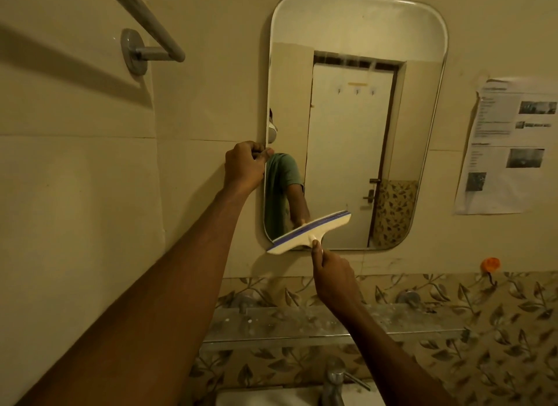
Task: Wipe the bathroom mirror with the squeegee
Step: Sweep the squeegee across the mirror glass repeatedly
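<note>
Squeegee (309,232) low on mirror (356,133), towel rail (145,18) left, perhaps dusty shelf (287,324) below

Both bare arms reach forward and up. The left arm is stretched nearly straight, and the left hand (244,167) is curled, fingers and thumb pinching the left rim of the rounded wall mirror (356,21). The right hand (332,280), lower, grips the handle of the white, blue-bladed plastic squeegee (310,232), thumb lying up along it.
</note>
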